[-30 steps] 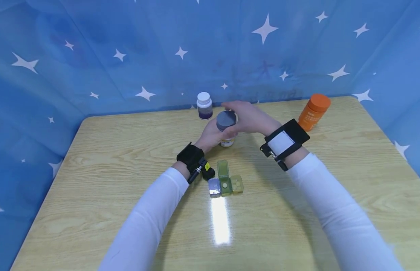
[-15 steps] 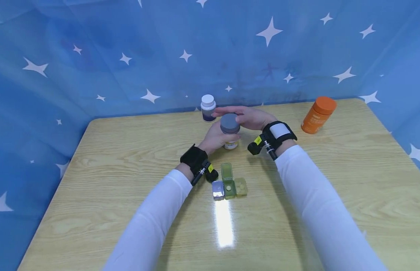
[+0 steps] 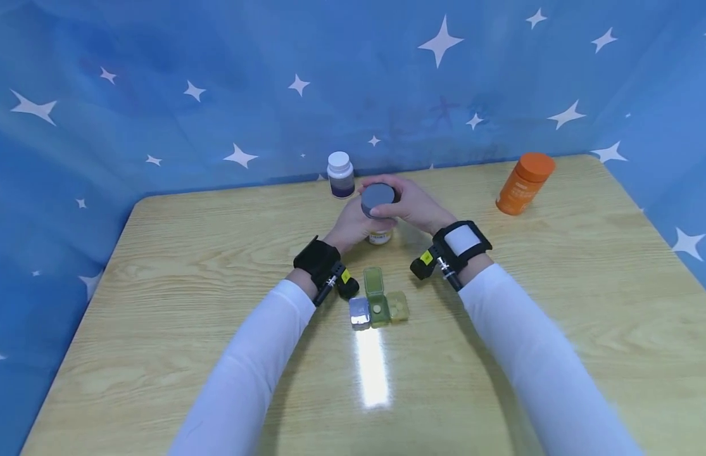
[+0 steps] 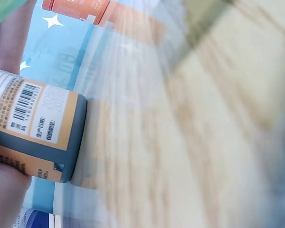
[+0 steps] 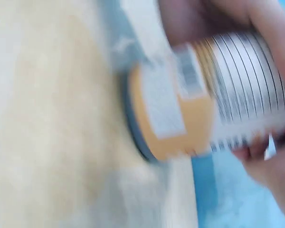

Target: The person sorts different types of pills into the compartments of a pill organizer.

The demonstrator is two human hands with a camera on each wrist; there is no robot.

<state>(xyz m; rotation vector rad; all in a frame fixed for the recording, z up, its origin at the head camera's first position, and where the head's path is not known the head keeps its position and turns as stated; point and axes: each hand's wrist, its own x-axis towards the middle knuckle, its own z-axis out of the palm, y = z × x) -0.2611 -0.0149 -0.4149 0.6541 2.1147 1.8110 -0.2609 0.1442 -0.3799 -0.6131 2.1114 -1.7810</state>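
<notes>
A supplement bottle with a grey lid point(image 3: 378, 197) stands near the back middle of the table in the head view. My left hand point(image 3: 353, 224) grips the body of this bottle point(image 3: 380, 237), which fingers partly cover. Around the lid curl the thumb and fingers of my right hand point(image 3: 415, 204). In the left wrist view the bottle point(image 4: 42, 126) shows an orange and white label with a barcode. The right wrist view shows the same bottle point(image 5: 180, 114), blurred. Closer to me, a green pill case point(image 3: 378, 311) lies with its lid up and one pale tablet inside.
Beside the green case sit a purple-blue case point(image 3: 359, 313) and a yellow case point(image 3: 398, 306) with pale pieces inside. A white-capped bottle point(image 3: 340, 175) stands behind my left hand. An orange bottle point(image 3: 523, 185) is at the back right. A starry blue curtain point(image 3: 273, 114) borders the wooden table point(image 3: 204, 253).
My right wrist has turned and dropped lower. Half a second ago its fingers were straighter behind the lid; now they curl round it. The left hand keeps holding the bottle.
</notes>
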